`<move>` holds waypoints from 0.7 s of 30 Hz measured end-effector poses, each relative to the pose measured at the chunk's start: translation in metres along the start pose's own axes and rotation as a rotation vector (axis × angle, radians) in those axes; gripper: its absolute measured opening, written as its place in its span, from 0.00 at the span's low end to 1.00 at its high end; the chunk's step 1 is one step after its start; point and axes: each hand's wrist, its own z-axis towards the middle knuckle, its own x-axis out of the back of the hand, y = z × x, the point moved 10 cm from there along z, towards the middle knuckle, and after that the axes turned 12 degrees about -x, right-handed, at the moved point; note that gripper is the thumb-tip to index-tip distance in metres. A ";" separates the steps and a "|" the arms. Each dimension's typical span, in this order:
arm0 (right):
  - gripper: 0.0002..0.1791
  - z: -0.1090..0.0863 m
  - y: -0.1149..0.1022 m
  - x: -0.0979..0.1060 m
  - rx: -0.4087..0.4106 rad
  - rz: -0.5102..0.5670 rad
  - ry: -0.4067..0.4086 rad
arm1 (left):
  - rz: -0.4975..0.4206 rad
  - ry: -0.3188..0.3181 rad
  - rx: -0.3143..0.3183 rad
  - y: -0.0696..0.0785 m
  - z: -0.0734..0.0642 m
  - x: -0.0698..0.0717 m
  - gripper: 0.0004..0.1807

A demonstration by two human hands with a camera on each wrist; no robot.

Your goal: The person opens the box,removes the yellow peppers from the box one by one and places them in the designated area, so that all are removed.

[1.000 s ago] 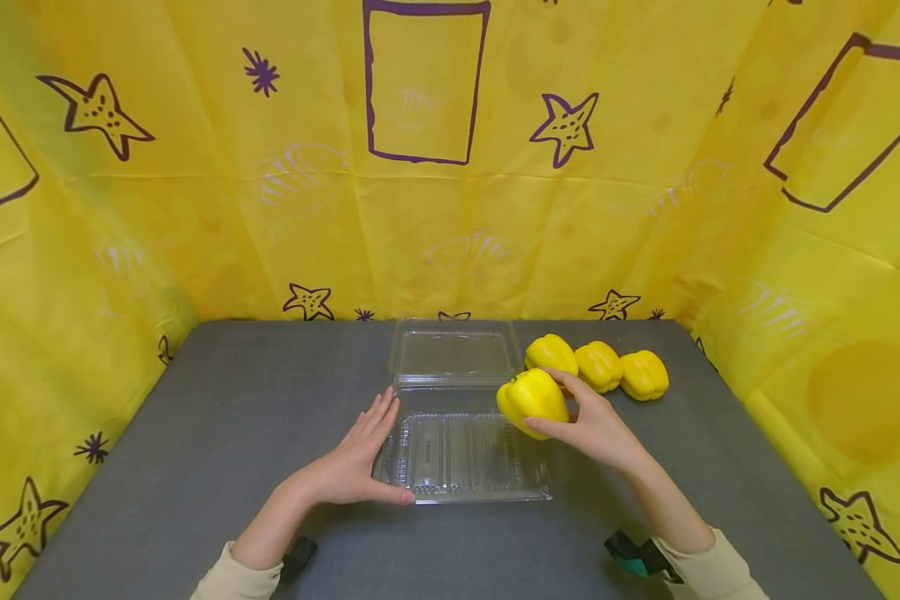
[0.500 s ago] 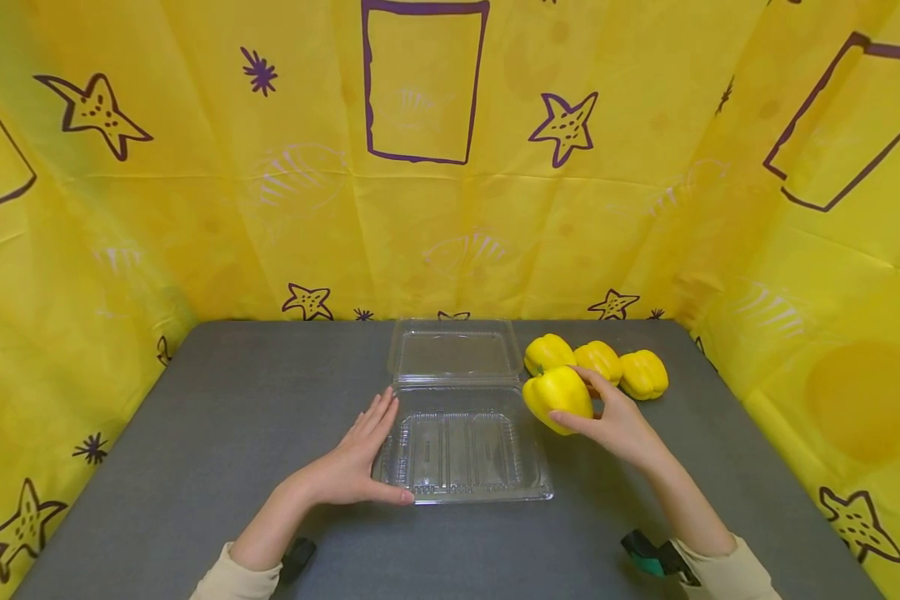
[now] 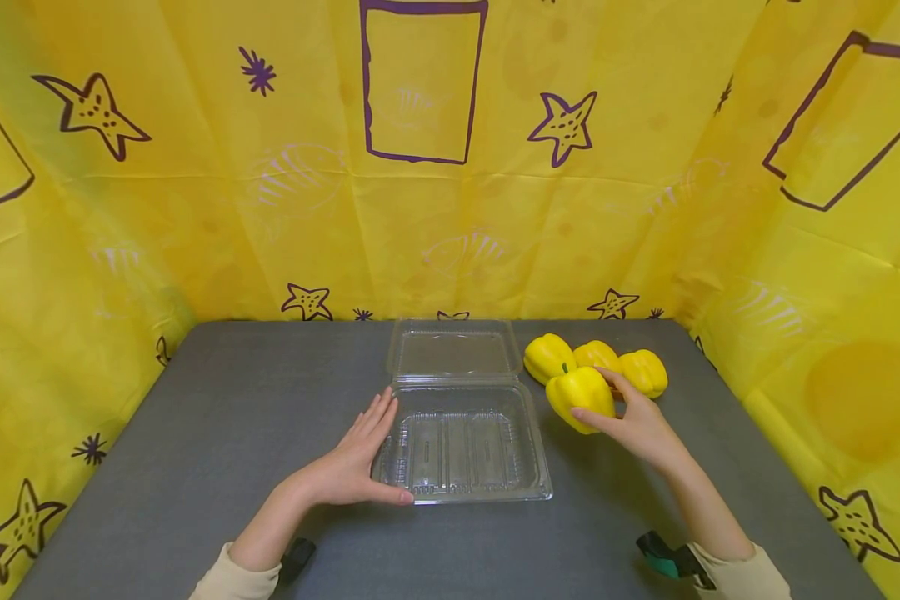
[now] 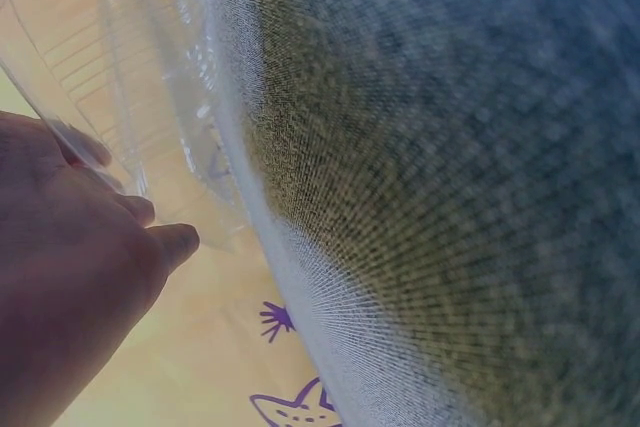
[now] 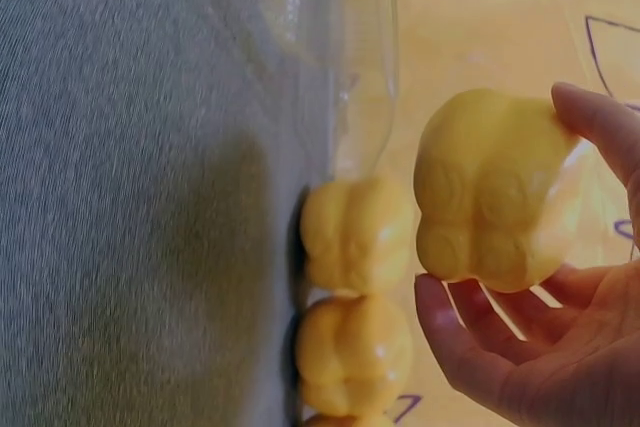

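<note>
My right hand (image 3: 637, 421) grips a yellow bell pepper (image 3: 579, 398) between thumb and fingers, raised above the table to the right of the clear plastic clamshell box (image 3: 461, 454). In the right wrist view, the same pepper (image 5: 490, 187) hangs off the table surface. My left hand (image 3: 352, 458) rests spread along the box's left edge, thumb at its front corner. The box's lid (image 3: 455, 350) lies folded back behind the base. Behind the held pepper sit three more yellow bell peppers in a row: a left one (image 3: 547, 357), a middle one (image 3: 596, 354) partly hidden, and a right one (image 3: 645, 372).
A dark grey cloth-topped table (image 3: 255, 400) carries everything. Yellow patterned curtains (image 3: 450, 208) enclose its back and both sides. Black straps with a wrist device (image 3: 667, 558) show at the right sleeve.
My right hand has moved to the right with the bell pepper, from over the box's right side to beside it. The left hand and the box stay in place.
</note>
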 end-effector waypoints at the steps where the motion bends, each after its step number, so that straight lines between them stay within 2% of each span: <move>1: 0.48 0.000 0.002 0.001 -0.008 -0.003 0.002 | 0.000 -0.001 0.000 0.000 0.000 0.000 0.74; 9: 0.51 0.003 0.022 0.015 -0.075 -0.020 0.013 | -0.003 -0.002 0.002 0.000 0.000 0.000 0.74; 21: 0.52 0.002 0.046 0.037 -0.113 -0.010 0.036 | -0.001 -0.002 -0.004 -0.001 0.000 -0.001 0.74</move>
